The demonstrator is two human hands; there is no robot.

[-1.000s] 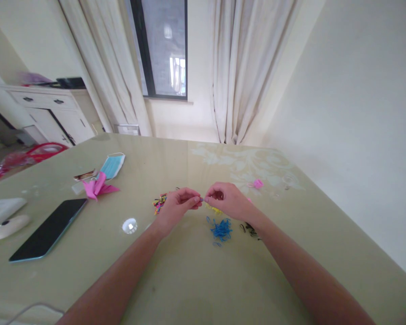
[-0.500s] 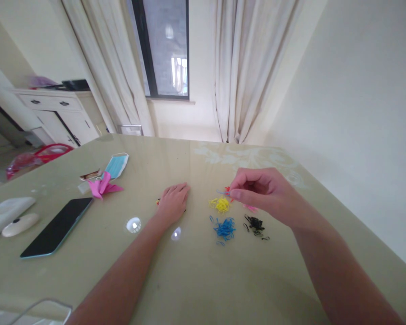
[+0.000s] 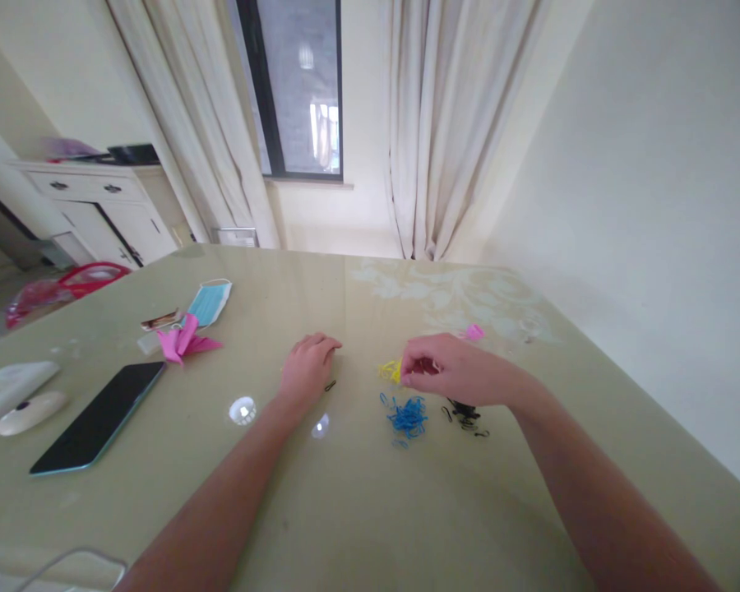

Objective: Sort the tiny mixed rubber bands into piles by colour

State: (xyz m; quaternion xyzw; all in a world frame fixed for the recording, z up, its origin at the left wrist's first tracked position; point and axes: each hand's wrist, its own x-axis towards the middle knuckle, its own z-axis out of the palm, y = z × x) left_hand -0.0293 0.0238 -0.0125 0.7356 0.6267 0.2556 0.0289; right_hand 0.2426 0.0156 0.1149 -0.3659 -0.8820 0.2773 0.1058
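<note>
My right hand (image 3: 435,366) is in a pinch over the near-right piles, its fingertips at the edge of the yellow rubber bands (image 3: 390,371). Whatever is between those fingertips is too small to make out. Closer to me lie a pile of blue rubber bands (image 3: 408,417) and, partly under my right wrist, a pile of black rubber bands (image 3: 467,413). My left hand (image 3: 308,366) rests palm down on the table with fingers loosely bent, covering what is under it. A single black rubber band (image 3: 330,385) shows beside it.
A small pink object (image 3: 474,331) lies beyond my right hand. On the left are a phone (image 3: 102,419), a white oval case (image 3: 30,413), a pink folded paper shape (image 3: 188,341) and a blue face mask (image 3: 210,302). A wall (image 3: 672,214) borders the table's right side.
My right hand has come down and slightly left, from above the red bands to the yellow pile. My left hand has shifted a little left and its fingers bend more, baring a black band.
</note>
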